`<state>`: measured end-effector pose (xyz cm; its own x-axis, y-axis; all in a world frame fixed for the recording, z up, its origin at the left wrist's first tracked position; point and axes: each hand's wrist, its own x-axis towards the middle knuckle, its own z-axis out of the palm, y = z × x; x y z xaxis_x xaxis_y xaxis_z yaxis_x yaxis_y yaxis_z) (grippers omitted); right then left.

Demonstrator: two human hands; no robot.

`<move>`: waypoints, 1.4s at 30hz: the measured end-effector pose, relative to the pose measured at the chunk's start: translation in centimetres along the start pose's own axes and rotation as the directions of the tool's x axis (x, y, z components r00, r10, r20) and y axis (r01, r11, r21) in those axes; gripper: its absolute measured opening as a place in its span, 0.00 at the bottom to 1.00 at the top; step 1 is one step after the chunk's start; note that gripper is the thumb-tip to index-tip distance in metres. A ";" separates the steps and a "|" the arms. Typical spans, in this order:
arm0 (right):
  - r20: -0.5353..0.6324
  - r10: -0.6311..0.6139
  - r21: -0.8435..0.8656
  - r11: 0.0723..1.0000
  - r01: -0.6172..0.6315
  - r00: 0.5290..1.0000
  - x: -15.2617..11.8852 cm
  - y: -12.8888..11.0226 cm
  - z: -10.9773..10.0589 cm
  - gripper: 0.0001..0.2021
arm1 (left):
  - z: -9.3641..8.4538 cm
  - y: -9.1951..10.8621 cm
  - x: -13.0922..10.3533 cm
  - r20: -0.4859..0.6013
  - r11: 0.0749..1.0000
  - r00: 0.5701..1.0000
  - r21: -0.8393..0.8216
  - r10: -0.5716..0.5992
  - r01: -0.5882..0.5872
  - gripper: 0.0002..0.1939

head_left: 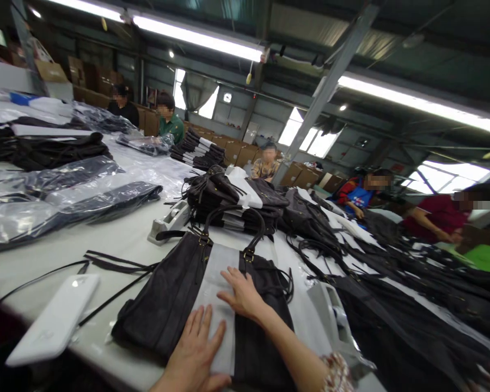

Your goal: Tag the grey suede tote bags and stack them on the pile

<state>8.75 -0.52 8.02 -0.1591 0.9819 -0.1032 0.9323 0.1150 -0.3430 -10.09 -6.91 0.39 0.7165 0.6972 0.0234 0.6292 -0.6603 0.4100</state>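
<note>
A dark handbag lies flat on the white table before me, its two handles pointing away, with gold-coloured rings at their bases. Down its middle runs a pale wrapping band. My left hand rests on the band near the bag's lower part, fingers spread. Farther up, my right hand lies across the band and the dark material beside it, fingers apart. Neither hand grips anything. A thin dark strap trails off the bag's left side.
A white phone with a cable lies at the left edge. Grey tape dispensers stand nearby, one behind and one right. Stacked dark bags sit beyond. Plastic-wrapped bags cover the left; more bags spread right. Several people work around the table.
</note>
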 end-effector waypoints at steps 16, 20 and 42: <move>-0.174 0.916 0.690 0.376 -0.618 0.362 -26.3 17.9 -7.3 0.28 | 2.0 0.1 -1.2 -0.202 0.978 0.976 0.207 0.079 -0.036 0.40; -0.157 0.913 0.714 0.368 -0.595 0.377 -25.3 17.7 -7.3 0.25 | 2.0 0.2 -1.2 -0.203 0.978 0.975 0.203 0.084 -0.042 0.40; -0.232 0.921 0.806 0.362 -0.468 0.312 -29.2 12.3 -3.9 0.18 | 1.3 -0.1 -1.1 -0.135 0.988 0.990 0.150 0.040 -0.019 0.41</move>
<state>26.15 -27.17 10.41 0.8846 0.4474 -0.1315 0.1497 -0.5395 -0.8286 -10.48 -7.99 -0.89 0.6936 0.7017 0.1630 0.6535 -0.7080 0.2677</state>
